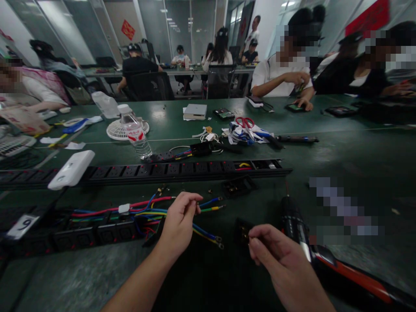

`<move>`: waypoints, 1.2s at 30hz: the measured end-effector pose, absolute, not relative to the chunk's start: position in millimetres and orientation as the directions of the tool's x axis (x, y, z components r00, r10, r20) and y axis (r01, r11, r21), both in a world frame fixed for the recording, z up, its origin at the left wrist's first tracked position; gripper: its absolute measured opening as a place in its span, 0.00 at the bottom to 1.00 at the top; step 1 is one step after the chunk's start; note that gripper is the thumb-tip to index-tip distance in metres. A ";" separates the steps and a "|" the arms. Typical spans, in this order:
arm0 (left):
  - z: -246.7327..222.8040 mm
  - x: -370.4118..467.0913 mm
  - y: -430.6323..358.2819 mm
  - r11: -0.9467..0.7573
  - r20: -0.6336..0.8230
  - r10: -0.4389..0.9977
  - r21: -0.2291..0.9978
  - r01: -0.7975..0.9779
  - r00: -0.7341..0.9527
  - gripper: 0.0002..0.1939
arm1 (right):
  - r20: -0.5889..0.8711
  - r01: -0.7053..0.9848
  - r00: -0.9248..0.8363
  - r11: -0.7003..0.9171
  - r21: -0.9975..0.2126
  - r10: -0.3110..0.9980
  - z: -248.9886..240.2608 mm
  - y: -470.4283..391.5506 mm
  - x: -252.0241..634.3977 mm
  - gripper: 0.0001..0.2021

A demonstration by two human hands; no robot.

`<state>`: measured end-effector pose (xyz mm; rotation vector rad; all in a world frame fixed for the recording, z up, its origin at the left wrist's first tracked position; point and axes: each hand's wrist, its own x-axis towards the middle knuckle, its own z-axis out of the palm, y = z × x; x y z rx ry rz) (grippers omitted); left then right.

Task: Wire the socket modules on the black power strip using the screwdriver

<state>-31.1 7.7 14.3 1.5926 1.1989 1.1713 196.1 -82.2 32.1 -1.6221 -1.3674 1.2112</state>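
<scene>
The left hand (pixel 180 219) pinches a bundle of coloured insulated wires (pixel 146 208) between thumb and curled fingers, near their loose, metal-tipped ends; the red, blue, yellow and green strands run leftward into a short black plastic socket strip (pixel 87 232) lying on the dark green table (pixel 341 151). The right hand (pixel 279 260) is closed narrowly on a small black square socket module (pixel 243 230), held just above the table in front of the person. Just beside that hand lies a black and orange electric screwdriver (pixel 305 236), its tip pointing away. Beyond the hands a long black multi-socket power strip (pixel 182 169) stretches across the table, its right end open with coloured wires inside. A clear plastic water bottle with a red label (pixel 134 132) stands upright behind it, partly filled with water.
</scene>
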 end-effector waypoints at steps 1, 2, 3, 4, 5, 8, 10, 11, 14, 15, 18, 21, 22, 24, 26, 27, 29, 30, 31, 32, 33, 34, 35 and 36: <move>14.7 -31.3 8.0 -0.241 0.219 0.969 0.941 0.236 0.119 0.11 | -0.212 0.342 0.013 -0.204 -0.917 0.977 31.9 -84.0 196.9 0.19; 15.0 -31.5 8.3 -0.254 0.232 0.966 0.936 0.244 0.116 0.11 | -0.190 0.354 0.018 -0.184 -0.917 0.982 31.6 -86.2 198.1 0.18; 15.2 -31.6 8.5 -0.263 0.242 0.964 0.932 0.248 0.111 0.11 | -0.157 0.381 0.026 -0.155 -0.911 0.987 31.2 -88.4 199.7 0.17; 15.3 -31.6 8.7 -0.267 0.248 0.963 0.930 0.252 0.105 0.11 | -0.109 0.427 0.040 -0.116 -0.897 0.993 30.5 -90.4 201.7 0.16; 15.4 -31.6 8.8 -0.269 0.251 0.963 0.928 0.256 0.101 0.10 | -0.039 0.491 0.063 -0.065 -0.869 0.997 29.6 -92.0 203.7 0.15; 15.4 -30.9 7.8 -0.277 0.257 0.961 0.919 0.281 0.106 0.10 | 0.255 0.717 0.103 0.106 -0.689 0.961 24.7 -92.8 209.2 0.10; 15.7 -30.0 6.1 -0.291 0.266 0.956 0.900 0.326 0.121 0.10 | 0.415 0.792 0.092 0.186 -0.581 0.905 20.9 -90.5 210.5 0.08; 16.0 -29.5 5.1 -0.306 0.277 0.952 0.882 0.358 0.132 0.11 | 0.462 0.805 0.077 0.218 -0.551 0.884 19.3 -89.1 210.2 0.07; 17.4 -27.6 2.4 -0.378 0.333 0.926 0.811 0.446 0.179 0.12 | 0.489 0.804 0.025 0.273 -0.528 0.872 16.7 -85.2 205.5 0.06; 18.0 -27.2 1.8 -0.404 0.351 0.915 0.791 0.459 0.201 0.12 | 0.481 0.806 0.007 0.280 -0.522 0.877 16.3 -84.2 203.1 0.06; 19.6 -27.0 0.6 -0.462 0.347 0.883 0.758 0.460 0.316 0.14 | 0.439 0.817 -0.018 0.266 -0.511 0.899 13.9 -81.2 196.1 0.07; 21.5 -28.4 -0.3 -0.489 0.234 0.842 0.712 0.504 0.486 0.16 | 0.425 0.835 -0.012 0.243 -0.494 0.905 8.5 -77.8 192.1 0.08; 22.2 -28.8 -0.7 -0.504 0.184 0.822 0.676 0.538 0.539 0.16 | 0.425 0.839 -0.011 0.239 -0.488 0.905 6.7 -76.9 191.6 0.08; 23.9 -28.4 -1.5 -0.556 0.096 0.781 0.559 0.615 0.618 0.18 | 0.424 0.841 -0.030 0.252 -0.479 0.905 4.1 -75.9 191.3 0.07; 25.2 -26.0 -1.9 -0.615 0.034 0.747 0.413 0.672 0.663 0.19 | 0.421 0.835 -0.069 0.284 -0.472 0.904 3.4 -76.0 191.5 0.06; 25.5 -24.1 -1.8 -0.635 0.012 0.738 0.349 0.689 0.674 0.18 | 0.419 0.829 -0.093 0.303 -0.470 0.903 3.7 -76.3 191.5 0.06; 25.1 -19.2 -1.1 -0.666 -0.017 0.720 0.263 0.698 0.693 0.16 | 0.412 0.817 -0.138 0.338 -0.467 0.901 4.5 -77.0 191.1 0.05; 24.5 -16.6 -0.5 -0.679 -0.030 0.709 0.239 0.694 0.704 0.16 | 0.409 0.812 -0.153 0.350 -0.467 0.900 4.8 -77.3 190.8 0.05; 23.6 -14.1 0.2 -0.686 -0.040 0.704 0.220 0.694 0.709 0.15 | 0.406 0.808 -0.162 0.357 -0.468 0.899 5.0 -77.5 190.5 0.04; 22.7 -11.9 0.9 -0.684 -0.049 0.707 0.206 0.700 0.706 0.15 | 0.404 0.805 -0.166 0.360 -0.471 0.899 5.0 -77.6 190.2 0.04; 21.8 -10.1 1.4 -0.674 -0.058 0.717 0.197 0.712 0.695 0.16 | 0.403 0.804 -0.166 0.361 -0.473 0.900 4.9 -77.7 189.9 0.04; 21.0 -8.6 1.8 -0.655 -0.065 0.734 0.193 0.730 0.676 0.16 | 0.406 0.802 -0.164 0.361 -0.477 0.899 4.8 -77.9 189.6 0.04; 20.5 -7.5 1.9 -0.631 -0.065 0.756 0.194 0.751 0.651 0.17 | 0.409 0.800 -0.159 0.360 -0.479 0.899 4.7 -78.0 189.3 0.04; 20.3 -6.9 1.8 -0.606 -0.060 0.777 0.200 0.770 0.627 0.17 | 0.412 0.799 -0.155 0.359 -0.482 0.898 4.5 -78.2 189.0 0.04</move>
